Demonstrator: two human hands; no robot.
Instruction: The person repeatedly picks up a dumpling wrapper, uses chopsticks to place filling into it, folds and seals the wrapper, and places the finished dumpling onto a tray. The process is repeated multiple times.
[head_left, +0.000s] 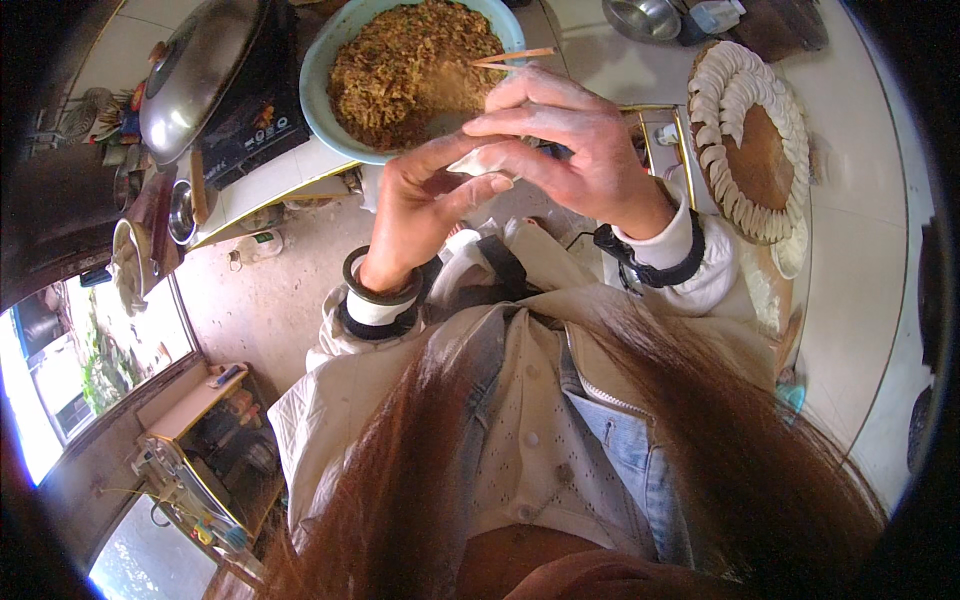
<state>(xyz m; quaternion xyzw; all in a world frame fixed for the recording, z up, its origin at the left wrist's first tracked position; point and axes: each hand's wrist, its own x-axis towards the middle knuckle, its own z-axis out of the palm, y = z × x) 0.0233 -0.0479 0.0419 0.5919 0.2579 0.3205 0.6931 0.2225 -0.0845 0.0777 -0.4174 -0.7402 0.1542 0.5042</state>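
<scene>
Between my two hands is a small white dough wrapper (474, 162), mostly covered by the fingers, so I cannot tell whether it is filled. My left hand (431, 199) cups it from below, thumb along its near side. From the right, my right hand (559, 139), dusted with flour, pinches its edge. Just beyond the hands stands a light blue basin (319, 112) of chopped brown filling (405, 64). A pair of chopsticks (525, 55) rests in the filling, poking out over the rim. On the right, a round wooden board (757, 161) carries rings of overlapping white dumplings (731, 67).
At the left, an induction cooker (262, 139) sits on the tiled counter, beside a wok with a domed metal lid (199, 75). A metal bowl (645, 16) stands at the back right. Below the dumpling board lies a floury board (769, 300). A wooden shelf (195, 409) stands at the lower left.
</scene>
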